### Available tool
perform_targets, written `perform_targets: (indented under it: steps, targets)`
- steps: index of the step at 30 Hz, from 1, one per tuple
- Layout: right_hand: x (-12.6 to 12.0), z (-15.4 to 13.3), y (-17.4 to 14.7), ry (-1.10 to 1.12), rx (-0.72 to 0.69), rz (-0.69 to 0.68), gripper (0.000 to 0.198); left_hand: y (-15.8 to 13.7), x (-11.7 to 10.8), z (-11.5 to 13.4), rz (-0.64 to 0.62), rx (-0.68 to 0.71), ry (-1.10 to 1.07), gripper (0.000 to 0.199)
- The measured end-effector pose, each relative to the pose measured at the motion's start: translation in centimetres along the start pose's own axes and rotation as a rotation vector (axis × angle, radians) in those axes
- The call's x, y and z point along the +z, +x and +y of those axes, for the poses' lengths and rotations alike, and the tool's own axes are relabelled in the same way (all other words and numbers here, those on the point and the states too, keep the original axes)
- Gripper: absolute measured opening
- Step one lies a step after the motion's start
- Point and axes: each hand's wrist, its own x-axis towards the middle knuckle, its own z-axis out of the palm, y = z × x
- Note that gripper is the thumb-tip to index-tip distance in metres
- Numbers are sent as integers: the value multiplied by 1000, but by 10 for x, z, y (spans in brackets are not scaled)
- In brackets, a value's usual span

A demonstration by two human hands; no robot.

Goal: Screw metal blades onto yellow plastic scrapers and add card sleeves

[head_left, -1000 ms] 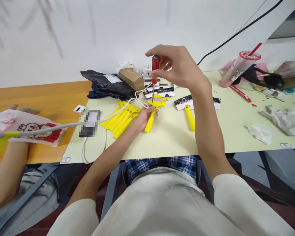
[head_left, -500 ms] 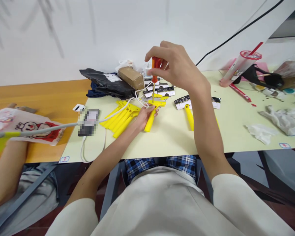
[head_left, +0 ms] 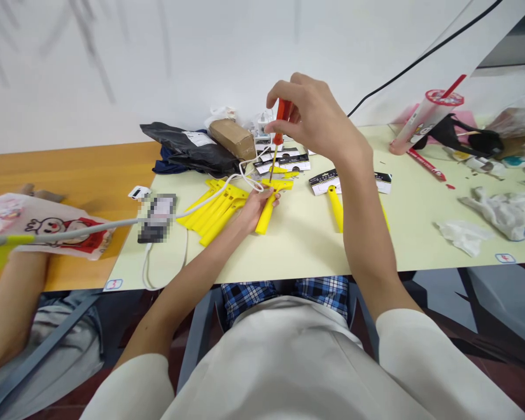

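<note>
My right hand [head_left: 304, 114] grips the orange-red handle of a screwdriver [head_left: 279, 139] between thumb and fingers. Its thin shaft slants down, and the tip meets the wide head of a yellow T-shaped plastic scraper [head_left: 266, 216]. My left hand [head_left: 259, 204] is closed around that scraper just below the head, holding it on the table. Several similar yellow scrapers [head_left: 219, 216] lie fanned out left of my left hand. Another yellow scraper [head_left: 336, 210] with a black-and-white card [head_left: 324, 182] lies to the right, partly hidden by my right forearm.
Packaging cards [head_left: 289, 162], a brown box [head_left: 231, 139] and a black plastic bag [head_left: 192, 149] lie by the wall. White cable [head_left: 245, 170] runs past the scrapers. A phone [head_left: 157, 219] lies left. A drink cup [head_left: 429, 122] and crumpled tissue [head_left: 464, 236] are right. Another person's arm [head_left: 15, 291] is far left.
The screwdriver's handle has tilted to the right, and my right hand has shifted slightly right with it. My left hand and the scraper stay nearly still.
</note>
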Motion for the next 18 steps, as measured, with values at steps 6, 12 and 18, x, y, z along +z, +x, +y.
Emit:
perform_targets:
  steps: [6, 12, 18]
  targets:
    - [-2, 12, -6, 98, -80, -76, 57, -1, 2, 0, 0, 6, 4, 37]
    - [-6, 3, -9, 186, -142, -79, 32, -2, 3, 2, 5, -1, 2, 39]
    - [-9, -10, -8, 165, -118, -102, 37, -2, 3, 2, 7, -22, 4, 37]
